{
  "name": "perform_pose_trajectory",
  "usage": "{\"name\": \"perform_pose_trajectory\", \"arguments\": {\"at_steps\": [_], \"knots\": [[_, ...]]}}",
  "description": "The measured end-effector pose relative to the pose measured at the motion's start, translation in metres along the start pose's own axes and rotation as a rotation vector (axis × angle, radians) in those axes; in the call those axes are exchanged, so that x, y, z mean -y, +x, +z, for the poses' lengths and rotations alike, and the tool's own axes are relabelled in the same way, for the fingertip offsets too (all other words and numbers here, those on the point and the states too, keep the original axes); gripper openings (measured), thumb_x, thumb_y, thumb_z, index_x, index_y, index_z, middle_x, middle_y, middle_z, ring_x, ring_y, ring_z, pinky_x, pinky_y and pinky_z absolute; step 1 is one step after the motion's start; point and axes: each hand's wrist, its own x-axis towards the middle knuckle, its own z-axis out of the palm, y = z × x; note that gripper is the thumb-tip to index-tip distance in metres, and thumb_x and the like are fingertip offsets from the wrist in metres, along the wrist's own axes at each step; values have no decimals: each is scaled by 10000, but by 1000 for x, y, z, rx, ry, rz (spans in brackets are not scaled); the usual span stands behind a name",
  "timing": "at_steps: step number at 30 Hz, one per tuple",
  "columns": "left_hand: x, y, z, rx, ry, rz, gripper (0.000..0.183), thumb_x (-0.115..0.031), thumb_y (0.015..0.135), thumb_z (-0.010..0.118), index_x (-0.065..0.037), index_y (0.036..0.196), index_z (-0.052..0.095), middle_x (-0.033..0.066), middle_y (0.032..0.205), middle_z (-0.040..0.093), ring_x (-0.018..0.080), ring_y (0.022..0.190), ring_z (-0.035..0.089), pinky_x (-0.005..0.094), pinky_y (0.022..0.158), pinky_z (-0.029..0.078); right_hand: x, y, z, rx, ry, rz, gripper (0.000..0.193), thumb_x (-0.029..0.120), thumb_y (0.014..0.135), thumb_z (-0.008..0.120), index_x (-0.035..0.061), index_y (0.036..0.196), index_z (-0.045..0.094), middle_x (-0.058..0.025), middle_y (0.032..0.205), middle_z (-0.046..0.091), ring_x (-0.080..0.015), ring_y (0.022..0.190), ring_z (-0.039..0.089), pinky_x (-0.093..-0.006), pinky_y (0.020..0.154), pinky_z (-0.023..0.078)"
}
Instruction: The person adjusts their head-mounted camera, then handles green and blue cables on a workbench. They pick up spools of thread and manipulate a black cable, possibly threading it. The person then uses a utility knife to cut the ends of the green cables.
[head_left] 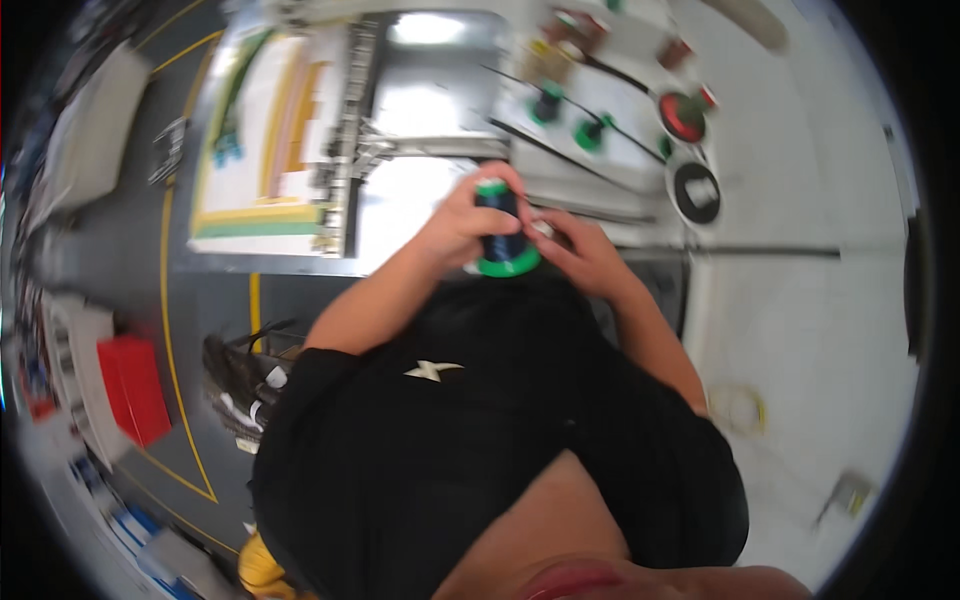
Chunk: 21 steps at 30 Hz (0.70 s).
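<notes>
My left hand [462,222] is wrapped around a cone of dark thread [499,240] with a green base and green tip, held upright in front of my chest. Its thumb lies across the wound thread. Just right of the cone, my right hand [580,250] has its fingers closed together at a small whitish spot beside the cone. What the right fingers pinch, if anything, is too small and blurred to name.
Ahead is a metal machine bed [435,90]; a board with yellow and green strips [265,150] lies left of it. Thread cones on green bases [590,132] and a red-and-green spool [683,115] stand ahead right. A red bin [135,390] is on the left.
</notes>
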Motion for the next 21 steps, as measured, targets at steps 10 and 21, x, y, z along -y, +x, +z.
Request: {"name": "perform_pose_trajectory", "arguments": {"at_steps": [10,21], "knots": [[6,36,10,-74,385,-70,377,20,758,706,-41,1094,546,119,918,685,218,848,690,385,809,588,7,-20,-16,-272,109,-9,301,168,997,611,27,1261,638,-54,969,676,-115,861,587,-283,799,483],[12,46,17,-136,544,-4,361,-23,738,755,-52,1047,570,64,893,663,136,829,633,293,765,522,17,-5,-40,-98,90,-65,263,153,1014,570,33,1228,664,-110,1138,725,-233,1009,695,-309,901,511]]}}
